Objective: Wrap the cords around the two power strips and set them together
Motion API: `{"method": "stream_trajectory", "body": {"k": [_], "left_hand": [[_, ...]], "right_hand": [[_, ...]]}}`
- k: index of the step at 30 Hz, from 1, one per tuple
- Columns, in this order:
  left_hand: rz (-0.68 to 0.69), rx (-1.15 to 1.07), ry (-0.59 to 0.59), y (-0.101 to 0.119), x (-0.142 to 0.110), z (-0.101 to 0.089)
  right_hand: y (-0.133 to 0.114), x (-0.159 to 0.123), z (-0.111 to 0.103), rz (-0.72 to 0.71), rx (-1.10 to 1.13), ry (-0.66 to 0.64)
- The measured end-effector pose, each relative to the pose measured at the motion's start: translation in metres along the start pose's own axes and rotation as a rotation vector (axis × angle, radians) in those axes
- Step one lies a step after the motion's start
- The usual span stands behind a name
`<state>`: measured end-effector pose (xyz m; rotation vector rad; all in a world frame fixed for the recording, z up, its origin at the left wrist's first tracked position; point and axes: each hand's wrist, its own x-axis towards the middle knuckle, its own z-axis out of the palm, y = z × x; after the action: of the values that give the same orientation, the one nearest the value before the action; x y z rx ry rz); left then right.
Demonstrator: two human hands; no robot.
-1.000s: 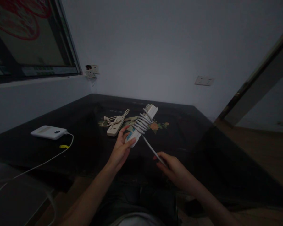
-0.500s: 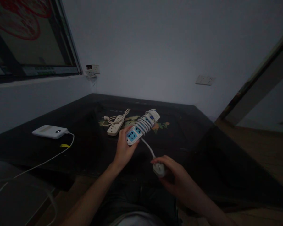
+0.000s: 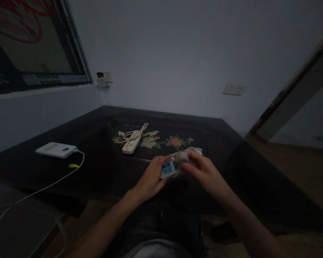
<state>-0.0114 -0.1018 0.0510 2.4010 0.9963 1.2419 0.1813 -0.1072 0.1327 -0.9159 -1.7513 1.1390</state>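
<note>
Both my hands hold a white power strip with blue sockets [image 3: 169, 167], its cord wound around it, low over the near part of the dark table [image 3: 102, 165]. My left hand [image 3: 152, 177] grips the strip's near end from the left. My right hand [image 3: 203, 171] has its fingers closed on the cord's plug [image 3: 183, 157], pressed against the top of the strip. The far end of the strip [image 3: 197, 150] shows past my right fingers.
A second cream power strip [image 3: 131, 146] with bundled cord lies farther back on the table's flower pattern. A white power bank [image 3: 56, 150] with a trailing white cable [image 3: 56, 181] lies at the left. Wall sockets [image 3: 233, 89] sit on the back wall; a window is upper left.
The strip has come down from held up and tilted to low over the table. My right hand has brought the plug up from below onto the strip.
</note>
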Motion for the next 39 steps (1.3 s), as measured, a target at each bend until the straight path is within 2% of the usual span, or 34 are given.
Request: {"method": "stream_trajectory", "body": {"k": [4,9,14,19,21,23,26,29,30,32,34,35,37,39], "left_hand": [[0.162,-0.005,-0.033,0.0,-0.003,0.004],[0.255,0.045,-0.122,-0.001,-0.003,0.005],[0.23,0.079,-0.175,0.002,-0.005,0.005],[0.199,0.096,-0.177,0.002,-0.012,0.007],[0.199,0.087,-0.164,0.001,-0.014,0.007],[0.18,0.062,-0.129,0.0,-0.016,0.007],[0.114,0.004,-0.07,-0.001,-0.017,0.006],[0.021,-0.051,-0.02,-0.003,-0.017,0.005],[-0.002,-0.066,0.005,-0.003,-0.017,0.005],[-0.03,-0.095,0.065,-0.002,-0.017,0.007],[-0.053,-0.134,0.115,0.001,-0.016,0.011],[-0.068,-0.159,0.129,0.003,-0.015,0.014],[-0.096,-0.219,0.136,0.009,-0.014,0.02],[-0.117,-0.275,0.143,0.015,-0.014,0.026]], "right_hand": [[0.012,0.021,-0.011,0.103,-0.024,-0.064],[0.023,0.036,-0.016,0.049,-0.281,-0.129],[0.025,0.046,-0.011,0.017,-0.613,-0.184],[0.018,0.054,-0.008,0.048,-0.752,-0.279],[0.013,0.054,-0.009,0.017,-0.797,-0.251],[0.004,0.047,-0.011,-0.072,-0.82,-0.12],[-0.012,0.015,-0.013,-0.262,-0.721,0.149],[-0.011,-0.035,-0.007,-0.34,-0.567,0.276],[-0.004,-0.05,-0.003,-0.305,-0.511,0.252],[0.019,-0.074,0.01,-0.127,-0.366,0.153],[0.049,-0.084,0.024,0.093,-0.155,0.084],[0.062,-0.084,0.031,0.155,-0.012,0.064],[0.08,-0.079,0.041,0.186,0.26,0.131],[0.085,-0.07,0.048,0.188,0.404,0.225]]}}
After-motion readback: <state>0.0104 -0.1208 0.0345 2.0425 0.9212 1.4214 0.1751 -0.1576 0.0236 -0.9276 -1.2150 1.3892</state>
